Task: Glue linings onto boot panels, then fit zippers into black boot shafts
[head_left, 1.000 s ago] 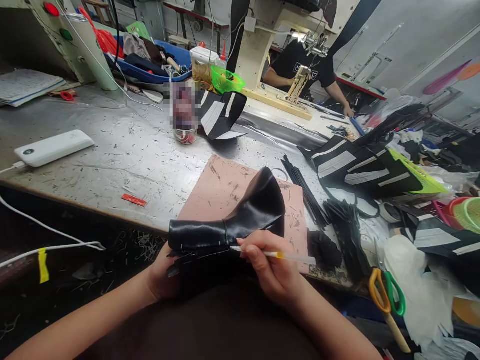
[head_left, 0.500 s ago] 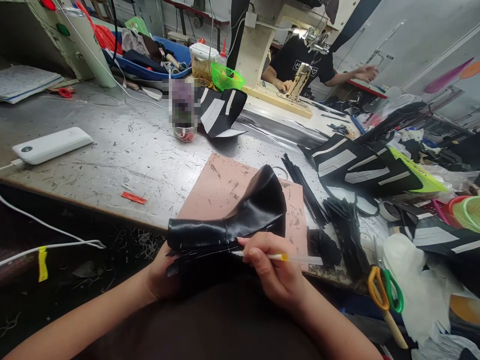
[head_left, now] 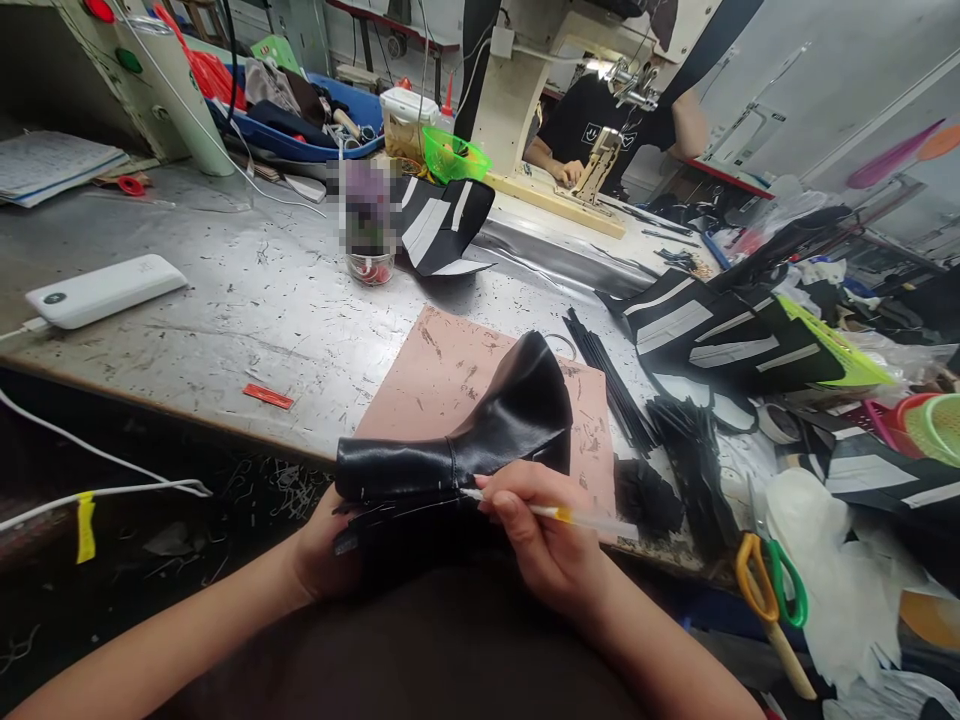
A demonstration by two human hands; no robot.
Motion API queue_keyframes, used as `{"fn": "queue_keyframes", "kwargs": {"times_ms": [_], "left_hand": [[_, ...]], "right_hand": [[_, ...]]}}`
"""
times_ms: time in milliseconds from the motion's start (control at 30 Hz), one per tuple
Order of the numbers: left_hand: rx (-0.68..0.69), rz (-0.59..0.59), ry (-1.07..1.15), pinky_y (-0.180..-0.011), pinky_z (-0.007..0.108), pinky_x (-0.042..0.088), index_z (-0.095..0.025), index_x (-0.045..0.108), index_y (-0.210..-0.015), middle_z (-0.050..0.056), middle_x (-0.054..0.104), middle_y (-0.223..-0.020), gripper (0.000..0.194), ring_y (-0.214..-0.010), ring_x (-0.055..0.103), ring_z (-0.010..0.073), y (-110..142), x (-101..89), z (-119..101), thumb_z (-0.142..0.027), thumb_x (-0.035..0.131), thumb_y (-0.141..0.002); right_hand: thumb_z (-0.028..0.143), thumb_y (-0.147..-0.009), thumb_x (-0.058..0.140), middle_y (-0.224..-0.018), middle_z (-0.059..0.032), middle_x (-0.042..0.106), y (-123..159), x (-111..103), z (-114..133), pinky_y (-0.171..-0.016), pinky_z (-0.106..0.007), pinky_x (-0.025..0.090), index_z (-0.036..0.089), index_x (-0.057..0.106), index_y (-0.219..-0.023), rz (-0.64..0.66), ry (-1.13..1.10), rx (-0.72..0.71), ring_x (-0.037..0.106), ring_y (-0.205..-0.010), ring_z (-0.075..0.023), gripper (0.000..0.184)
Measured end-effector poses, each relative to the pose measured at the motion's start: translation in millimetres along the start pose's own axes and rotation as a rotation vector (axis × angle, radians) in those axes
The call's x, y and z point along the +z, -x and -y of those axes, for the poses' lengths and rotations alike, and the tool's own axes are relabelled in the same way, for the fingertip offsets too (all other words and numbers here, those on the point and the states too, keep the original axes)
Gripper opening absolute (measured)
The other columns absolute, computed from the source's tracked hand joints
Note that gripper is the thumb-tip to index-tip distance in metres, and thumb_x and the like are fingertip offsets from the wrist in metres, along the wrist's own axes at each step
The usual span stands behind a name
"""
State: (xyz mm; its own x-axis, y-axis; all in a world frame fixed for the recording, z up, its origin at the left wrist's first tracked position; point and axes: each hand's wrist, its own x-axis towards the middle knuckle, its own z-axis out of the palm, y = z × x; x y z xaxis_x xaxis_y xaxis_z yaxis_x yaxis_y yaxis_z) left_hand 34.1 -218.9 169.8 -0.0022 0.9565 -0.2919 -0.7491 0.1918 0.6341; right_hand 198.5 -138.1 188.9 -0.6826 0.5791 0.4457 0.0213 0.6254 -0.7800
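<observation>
A shiny black leather boot upper (head_left: 495, 420) lies over the near edge of a pinkish board (head_left: 420, 370), its narrow tube to the left. My left hand (head_left: 330, 545) grips the tube end from below; most of its fingers are hidden behind the black material. Between the fingertips of my right hand (head_left: 544, 530) is a white marking pen (head_left: 585, 520) with a yellow band. The pen tip touches or nearly touches the upper close to its cross seam, where small white marks show along the lower edge.
Black strips (head_left: 611, 380) lie right of the board, with scissors (head_left: 772, 580) nearer me. A white power bank (head_left: 105, 290) and a red tag (head_left: 268, 396) sit on the metal table (head_left: 247, 320). Across it, a person (head_left: 592, 130) sits behind a sewing machine (head_left: 517, 100).
My right hand has shifted the pen tip slightly up, onto the upper's edge near the seam. The upper and my left hand stay put. The other person's outstretched arm has bent upward.
</observation>
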Motion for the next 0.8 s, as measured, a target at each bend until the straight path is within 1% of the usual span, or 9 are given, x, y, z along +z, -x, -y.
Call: {"fn": "queue_keyframes", "kwargs": {"times_ms": [100, 200, 300, 367, 467, 533, 633, 700, 800], "left_hand": [[0.013, -0.003, -0.006, -0.076, 0.031, 0.055, -0.015, 0.069, -0.076, 0.001, 0.068, -0.061, 0.017, -0.088, 0.064, 0.0238, 0, -1.1, 0, -0.013, 0.068, -0.059], [0.050, 0.021, -0.026, -0.073, 0.029, 0.055, -0.014, 0.069, -0.074, 0.001, 0.069, -0.063, 0.016, -0.081, 0.065, 0.0220, 1, -4.5, 2, -0.015, 0.070, -0.058], [0.136, 0.009, -0.028, -0.064, 0.025, 0.055, -0.015, 0.070, -0.074, 0.000, 0.068, -0.061, 0.019, -0.068, 0.066, 0.0184, 2, -5.4, 3, -0.020, 0.075, -0.056], [0.167, 0.009, -0.016, -0.055, 0.019, 0.054, -0.017, 0.071, -0.071, -0.002, 0.066, -0.055, 0.019, -0.061, 0.065, 0.0155, 1, -3.1, 1, -0.020, 0.077, -0.053], [0.119, -0.009, 0.001, -0.044, 0.014, 0.048, -0.018, 0.070, -0.062, -0.003, 0.062, -0.046, 0.010, -0.055, 0.063, 0.0132, 1, 2.2, -2, -0.014, 0.074, -0.054], [0.076, -0.028, -0.002, -0.041, 0.015, 0.047, -0.017, 0.069, -0.058, -0.002, 0.059, -0.043, 0.007, -0.053, 0.063, 0.0144, 0, 4.3, -2, -0.012, 0.071, -0.054], [0.076, -0.069, -0.039, -0.040, 0.017, 0.047, -0.017, 0.067, -0.056, -0.002, 0.056, -0.039, 0.009, -0.052, 0.062, 0.0169, 1, 4.9, -2, -0.011, 0.070, -0.050], [0.091, -0.104, -0.051, -0.040, 0.017, 0.047, -0.018, 0.067, -0.056, -0.003, 0.054, -0.038, 0.012, -0.052, 0.062, 0.0168, 1, 5.2, -2, -0.010, 0.070, -0.047], [0.057, -0.094, -0.039, -0.043, 0.019, 0.049, -0.018, 0.066, -0.052, -0.002, 0.056, -0.039, 0.010, -0.055, 0.063, 0.0179, 1, 6.8, -3, -0.009, 0.069, -0.047]], "right_hand": [[0.014, -0.083, 0.044, -0.063, -0.0004, 0.054, 0, 0, 0, -0.065, -0.029, 0.053, 0.018, 0.054, -0.077, 0.003, -0.003, 0.002, 0.054, -0.059, -0.0114, 0.013], [0.014, -0.083, 0.043, -0.062, -0.0003, 0.053, 0, 0, 0, -0.066, -0.030, 0.053, 0.018, 0.054, -0.077, 0.000, -0.010, -0.002, 0.053, -0.058, -0.0115, 0.013], [0.014, -0.084, 0.042, -0.062, 0.0002, 0.053, 1, 0, 2, -0.071, -0.032, 0.054, 0.019, 0.053, -0.077, -0.036, -0.054, -0.052, 0.054, -0.058, -0.0118, 0.014], [0.015, -0.085, 0.041, -0.063, -0.0003, 0.055, 1, 1, 4, -0.071, -0.033, 0.054, 0.020, 0.053, -0.080, -0.057, -0.081, -0.097, 0.056, -0.060, -0.0125, 0.013], [0.015, -0.084, 0.043, -0.067, -0.0026, 0.060, -2, 3, 5, -0.067, -0.030, 0.054, 0.019, 0.054, -0.083, -0.021, -0.049, -0.127, 0.060, -0.065, -0.0140, 0.012], [0.014, -0.084, 0.043, -0.068, -0.0034, 0.061, -4, 4, 6, -0.065, -0.029, 0.053, 0.018, 0.054, -0.084, -0.007, -0.015, -0.125, 0.061, -0.066, -0.0144, 0.012], [0.014, -0.084, 0.044, -0.067, -0.0033, 0.061, -5, 4, 6, -0.062, -0.027, 0.052, 0.017, 0.055, -0.084, -0.016, 0.018, -0.124, 0.061, -0.066, -0.0142, 0.011], [0.014, -0.084, 0.045, -0.067, -0.0035, 0.061, -6, 4, 6, -0.062, -0.026, 0.052, 0.016, 0.055, -0.083, -0.001, 0.034, -0.122, 0.061, -0.066, -0.0139, 0.011], [0.015, -0.084, 0.044, -0.066, -0.0034, 0.061, -6, 4, 7, -0.063, -0.026, 0.052, 0.016, 0.056, -0.080, 0.034, 0.042, -0.113, 0.060, -0.064, -0.0134, 0.013]]}}
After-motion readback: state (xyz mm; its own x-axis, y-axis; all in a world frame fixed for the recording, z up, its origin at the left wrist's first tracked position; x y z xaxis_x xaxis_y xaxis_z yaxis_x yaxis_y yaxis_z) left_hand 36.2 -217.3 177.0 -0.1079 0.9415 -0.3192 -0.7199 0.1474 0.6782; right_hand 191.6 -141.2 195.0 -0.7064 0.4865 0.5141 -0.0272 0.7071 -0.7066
